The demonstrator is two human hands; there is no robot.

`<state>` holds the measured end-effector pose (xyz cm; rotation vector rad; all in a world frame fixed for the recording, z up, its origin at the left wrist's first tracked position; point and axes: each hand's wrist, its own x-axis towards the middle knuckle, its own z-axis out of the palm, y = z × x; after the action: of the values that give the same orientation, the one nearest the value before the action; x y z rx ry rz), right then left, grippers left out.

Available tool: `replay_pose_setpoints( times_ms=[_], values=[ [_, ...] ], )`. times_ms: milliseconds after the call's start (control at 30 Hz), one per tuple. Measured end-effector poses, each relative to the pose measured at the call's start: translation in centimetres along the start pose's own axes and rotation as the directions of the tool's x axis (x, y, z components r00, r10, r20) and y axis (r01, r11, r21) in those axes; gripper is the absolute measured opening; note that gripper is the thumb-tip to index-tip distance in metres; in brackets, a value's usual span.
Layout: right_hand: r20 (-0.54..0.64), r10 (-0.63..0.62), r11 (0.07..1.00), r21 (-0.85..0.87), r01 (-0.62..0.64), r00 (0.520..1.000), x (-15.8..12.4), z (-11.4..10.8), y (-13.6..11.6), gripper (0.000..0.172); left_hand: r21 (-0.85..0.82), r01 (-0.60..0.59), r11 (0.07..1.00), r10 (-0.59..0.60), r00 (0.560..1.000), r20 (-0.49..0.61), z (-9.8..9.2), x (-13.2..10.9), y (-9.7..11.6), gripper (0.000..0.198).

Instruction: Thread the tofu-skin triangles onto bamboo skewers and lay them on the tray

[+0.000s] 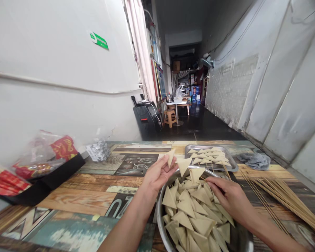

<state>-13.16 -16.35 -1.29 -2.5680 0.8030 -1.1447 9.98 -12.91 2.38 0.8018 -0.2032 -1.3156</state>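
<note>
My left hand (pixel 161 171) pinches one pale tofu triangle (pixel 170 157) between thumb and fingers, above the near-left rim of a steel bowl (pixel 160 224). Fingers of my right hand (pixel 225 196) are closed round a thin bamboo skewer, mostly hidden by the hand. Two flat tofu triangles, a left one (pixel 184 166) and a right one (pixel 196 174), appear to be threaded on it, over the bowl. Many more loose triangles (pixel 191 210) fill the bowl. Beyond it lies a metal tray (pixel 235 164) with rows of skewered triangles (pixel 210 155).
Bare bamboo skewers (pixel 283 196) lie in a bundle on the right of the wood-patterned table (pixel 91 196). A grey cloth (pixel 256 161) sits by the tray. At left are a black box (pixel 55 180) with red packets and a crumpled silvery bundle (pixel 97 150).
</note>
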Motion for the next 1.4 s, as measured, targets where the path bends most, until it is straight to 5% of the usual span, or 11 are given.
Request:
replay_pose_setpoints(
  times_ms=[700,1400],
  values=[
    [0.042,0.035,0.999,0.003,-0.035,0.999,0.1,-0.1,-0.2,0.020,0.079,-0.050,0.996,0.037,0.988,0.150,-0.3,0.2,-1.0,0.014],
    [0.017,0.014,1.000,0.012,-0.015,1.000,0.0,0.1,-0.2,0.021,0.130,-0.094,0.987,0.080,0.991,0.109,-0.1,0.1,-1.6,0.016]
  ],
)
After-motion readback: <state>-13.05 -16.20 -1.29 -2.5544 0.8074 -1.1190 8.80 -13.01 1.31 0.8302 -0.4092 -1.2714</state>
